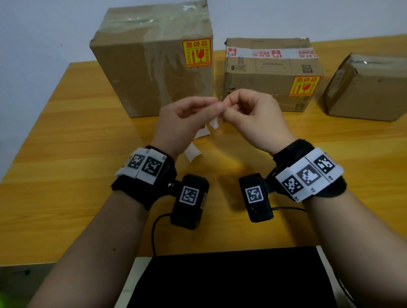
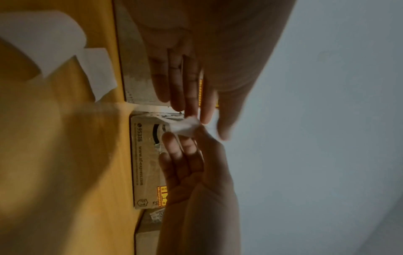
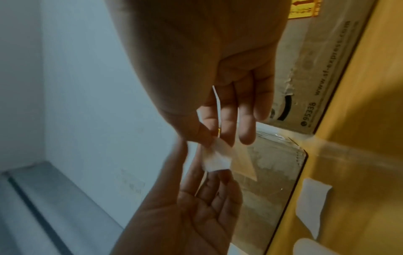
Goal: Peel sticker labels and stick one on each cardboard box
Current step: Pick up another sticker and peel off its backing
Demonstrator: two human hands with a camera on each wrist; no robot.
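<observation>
Left grip: left hand (image 1: 183, 118) raised over the bench (image 1: 55, 163), thumb and forefinger pinched on a small white label piece (image 2: 185, 126); other fingers loosely curled.
Right grip: right hand (image 1: 250, 113) meets it fingertip to fingertip, pinching the other edge of the same piece; remaining fingers curl away.
Why held so: two opposed pinches on one scrap look like separating sticker from backing; whether the layers have parted cannot be told.
Label colour: the held piece shows white in the wrist views; its printed face is not visible.
Backings: white curled paper strips (image 1: 193, 153) lie on the bench under the hands, probably spent liners.
Tall box (image 1: 154, 61): stands behind the left hand, closed and taped, with a yellow sticker (image 1: 197, 53) on its front.
Middle box (image 1: 269, 71): just right of the tall one, closed, red-printed tape on top, a yellow sticker (image 1: 304, 85) at its lower right.
Right box (image 1: 370, 86): apart at the bench's right, closed, no sticker on the visible faces; likely the target.
Contents: all boxes are shut, so nothing inside shows.
</observation>
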